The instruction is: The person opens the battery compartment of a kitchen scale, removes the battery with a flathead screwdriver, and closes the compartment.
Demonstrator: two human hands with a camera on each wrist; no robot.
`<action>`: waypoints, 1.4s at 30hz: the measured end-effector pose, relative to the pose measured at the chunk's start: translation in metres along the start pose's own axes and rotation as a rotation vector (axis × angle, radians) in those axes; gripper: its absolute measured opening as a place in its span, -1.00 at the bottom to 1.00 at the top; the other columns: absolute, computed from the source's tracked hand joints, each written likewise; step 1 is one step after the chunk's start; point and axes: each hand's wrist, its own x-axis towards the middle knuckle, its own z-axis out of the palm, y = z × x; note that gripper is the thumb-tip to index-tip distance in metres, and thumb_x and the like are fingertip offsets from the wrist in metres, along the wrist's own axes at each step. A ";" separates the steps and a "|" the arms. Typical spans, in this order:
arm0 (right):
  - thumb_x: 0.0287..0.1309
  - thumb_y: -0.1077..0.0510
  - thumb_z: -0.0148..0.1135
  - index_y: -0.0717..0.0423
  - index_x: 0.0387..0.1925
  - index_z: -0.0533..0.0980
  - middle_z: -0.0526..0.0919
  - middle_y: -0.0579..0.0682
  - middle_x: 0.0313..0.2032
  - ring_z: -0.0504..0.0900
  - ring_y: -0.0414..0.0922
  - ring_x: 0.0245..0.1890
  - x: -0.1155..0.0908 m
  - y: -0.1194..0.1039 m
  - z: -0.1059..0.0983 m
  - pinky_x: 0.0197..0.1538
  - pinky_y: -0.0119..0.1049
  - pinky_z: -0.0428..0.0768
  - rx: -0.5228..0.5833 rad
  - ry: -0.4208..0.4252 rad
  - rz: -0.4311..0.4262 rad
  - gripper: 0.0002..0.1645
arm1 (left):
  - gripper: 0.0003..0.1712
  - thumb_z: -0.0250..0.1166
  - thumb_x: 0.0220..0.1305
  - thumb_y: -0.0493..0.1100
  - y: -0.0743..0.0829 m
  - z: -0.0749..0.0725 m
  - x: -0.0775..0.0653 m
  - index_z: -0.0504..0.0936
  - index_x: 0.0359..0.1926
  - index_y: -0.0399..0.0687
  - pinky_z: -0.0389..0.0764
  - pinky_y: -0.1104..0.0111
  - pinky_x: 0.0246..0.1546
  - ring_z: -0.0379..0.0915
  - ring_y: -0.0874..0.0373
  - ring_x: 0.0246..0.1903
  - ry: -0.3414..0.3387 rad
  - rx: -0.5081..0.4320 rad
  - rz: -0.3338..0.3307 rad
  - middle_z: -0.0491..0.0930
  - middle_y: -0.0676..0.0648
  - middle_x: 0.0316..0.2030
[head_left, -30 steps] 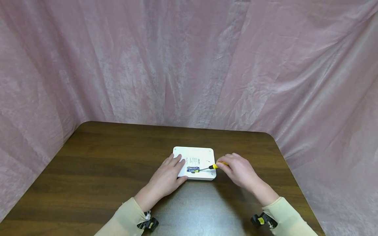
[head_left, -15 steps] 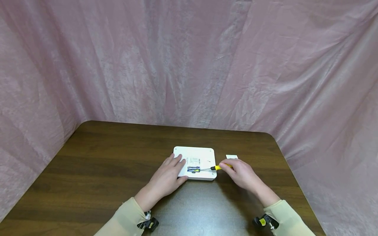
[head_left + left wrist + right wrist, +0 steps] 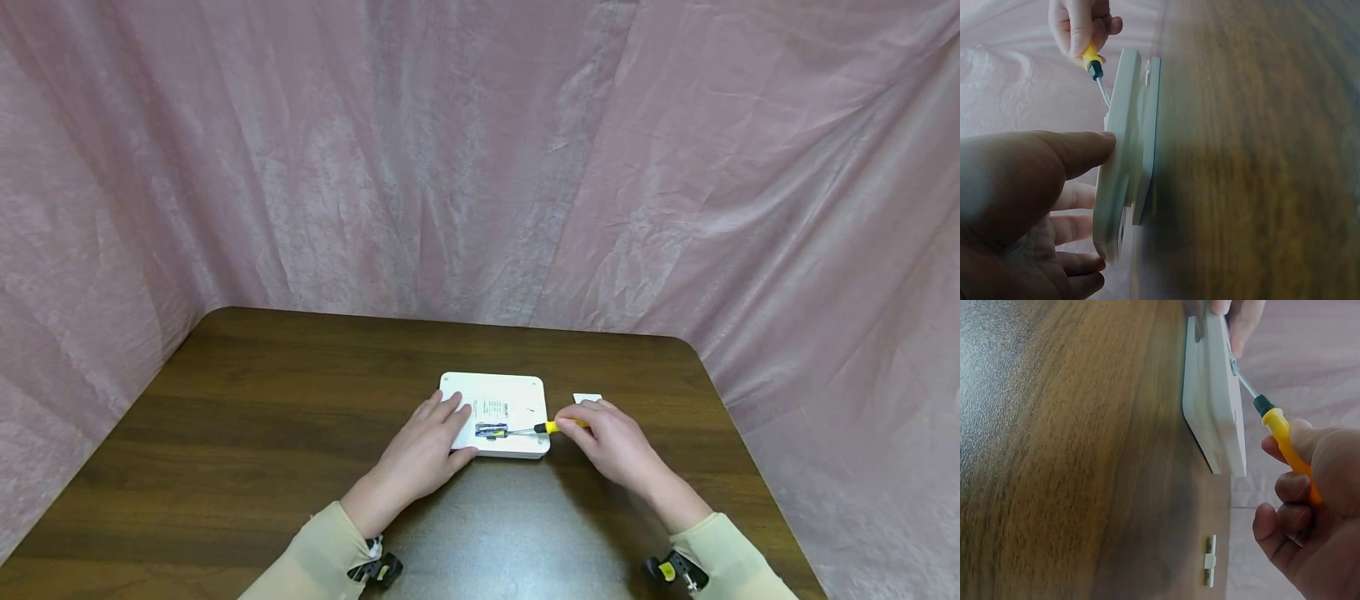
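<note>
We see the left hand [image 3: 420, 448] spread over a white device [image 3: 521, 390] lying on the table [image 3: 247, 417]; the device, we judge, is light, stiff, best held at its edges. Next come exposed batteries [image 3: 491, 431], then a yellow-handled screwdriver [image 3: 551, 427], pinched by the right hand [image 3: 613, 443].

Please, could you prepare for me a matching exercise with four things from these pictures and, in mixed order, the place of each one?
Things
1. Screwdriver
2. Left hand
3. Small white piece
4. Batteries

Places
A. Lying on the table, apart from the white device
B. Inside the open compartment of the white device
C. Gripped by the yellow handle in the right hand
D. Resting on the white device, near its left edge in the head view

Right pairs: 1-C, 2-D, 3-A, 4-B
</note>
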 end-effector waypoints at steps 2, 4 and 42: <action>0.46 0.09 0.50 -0.13 -0.12 0.80 0.78 -0.31 -0.18 0.69 -0.15 -0.09 -0.001 -0.002 0.000 0.05 -0.04 0.70 -0.033 0.048 -0.057 -0.95 | -0.25 0.47 0.53 0.12 0.000 0.000 0.000 0.57 0.51 -0.25 0.26 -0.15 0.61 0.19 -0.39 0.61 0.000 0.001 0.000 0.39 -0.32 0.57; 0.39 0.11 0.55 -0.13 -0.13 0.81 0.76 -0.33 -0.21 0.63 -0.19 -0.18 -0.002 -0.003 0.000 -0.09 -0.11 0.68 -0.061 0.094 -0.109 -0.92 | -0.24 0.47 0.52 0.12 0.000 0.000 0.000 0.57 0.51 -0.24 0.27 -0.15 0.61 0.18 -0.38 0.61 0.000 0.000 -0.001 0.39 -0.32 0.57; 0.17 0.09 0.72 -0.15 -0.23 0.81 0.49 -0.36 -0.40 0.43 -0.24 -0.35 -0.025 0.009 -0.007 -0.38 -0.26 0.49 -0.174 0.171 0.032 -0.82 | -0.24 0.46 0.53 0.12 0.000 0.000 0.000 0.56 0.51 -0.26 0.26 -0.15 0.61 0.19 -0.40 0.60 0.002 0.003 -0.001 0.39 -0.33 0.57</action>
